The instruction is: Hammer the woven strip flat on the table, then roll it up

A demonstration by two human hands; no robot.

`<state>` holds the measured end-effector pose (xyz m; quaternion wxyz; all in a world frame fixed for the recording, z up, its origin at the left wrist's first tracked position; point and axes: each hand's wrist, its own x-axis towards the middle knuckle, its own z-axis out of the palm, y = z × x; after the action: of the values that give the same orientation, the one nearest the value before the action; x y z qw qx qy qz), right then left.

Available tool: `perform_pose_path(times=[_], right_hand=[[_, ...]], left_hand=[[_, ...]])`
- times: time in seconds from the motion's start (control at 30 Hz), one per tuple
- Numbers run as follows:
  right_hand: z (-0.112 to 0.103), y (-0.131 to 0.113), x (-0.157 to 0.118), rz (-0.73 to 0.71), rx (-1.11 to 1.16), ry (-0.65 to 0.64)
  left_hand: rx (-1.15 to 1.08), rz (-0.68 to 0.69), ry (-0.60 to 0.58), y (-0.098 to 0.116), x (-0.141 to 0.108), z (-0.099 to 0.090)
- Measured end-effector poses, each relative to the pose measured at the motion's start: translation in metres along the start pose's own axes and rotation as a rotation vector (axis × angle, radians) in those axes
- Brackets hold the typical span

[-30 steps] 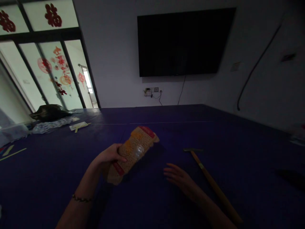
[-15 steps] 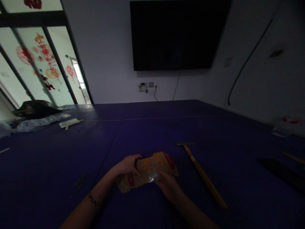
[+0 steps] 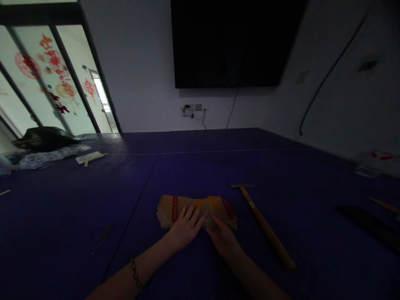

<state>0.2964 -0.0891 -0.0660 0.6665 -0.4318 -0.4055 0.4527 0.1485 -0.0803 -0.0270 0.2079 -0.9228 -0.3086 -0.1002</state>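
A tan, dark-speckled packet (image 3: 168, 208) with red bands and orange patches lies crosswise on the purple surface. My left hand (image 3: 185, 227) rests on its near middle, fingers spread and flat. Beside it, my right hand (image 3: 221, 237) pinches the packet's near edge, where a pale, shiny patch shows; its fingertips are partly hidden. A hammer (image 3: 265, 225) with a long wooden handle lies just right of my right hand, head pointing away from me. Several thin dark metal rods (image 3: 104, 235) lie left of my left forearm.
The purple surface (image 3: 131, 179) has a seam running away from me. A white piece with yellowish strips (image 3: 89, 157), crumpled plastic (image 3: 46, 157) and a dark bag (image 3: 46, 138) lie far left. On the right are a long black object (image 3: 368, 225) and a wooden stick (image 3: 384, 204).
My left hand has left the packet's left part and moved right, now flat on its middle. The packet lies flatter and straighter. My right hand stays at its near edge.
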Motion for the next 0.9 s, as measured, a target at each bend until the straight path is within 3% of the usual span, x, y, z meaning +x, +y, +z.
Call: perform_pose_path(times=[0.13,0.4,0.53,0.67,0.8,0.9], right_hand=[[-0.003,-0.013,-0.003,0.050,0.041,0.066],[-0.025,-0.021,0.009,0.070,-0.193,0.252],[-0.030,-0.018,0.018,-0.041,-0.592,0.202],[-0.032,-0.017,0.018,-0.107,-0.717,0.181],[-0.033,-0.016,0.015,-0.178,-0.807,0.154],[-0.030,-0.019,0.012,-0.364,-0.946,0.146]], left_hand=[[0.001,-0.026,-0.008,-0.008,-0.002,0.005],[-0.137,-0.083,-0.151,-0.010,-0.004,0.010],[-0.253,-0.133,-0.235,-0.013,-0.001,0.009],[-0.322,-0.134,-0.250,-0.016,0.000,0.005],[-0.356,-0.118,-0.183,-0.015,-0.002,-0.001],[-0.372,-0.127,-0.158,-0.014,-0.002,-0.004]])
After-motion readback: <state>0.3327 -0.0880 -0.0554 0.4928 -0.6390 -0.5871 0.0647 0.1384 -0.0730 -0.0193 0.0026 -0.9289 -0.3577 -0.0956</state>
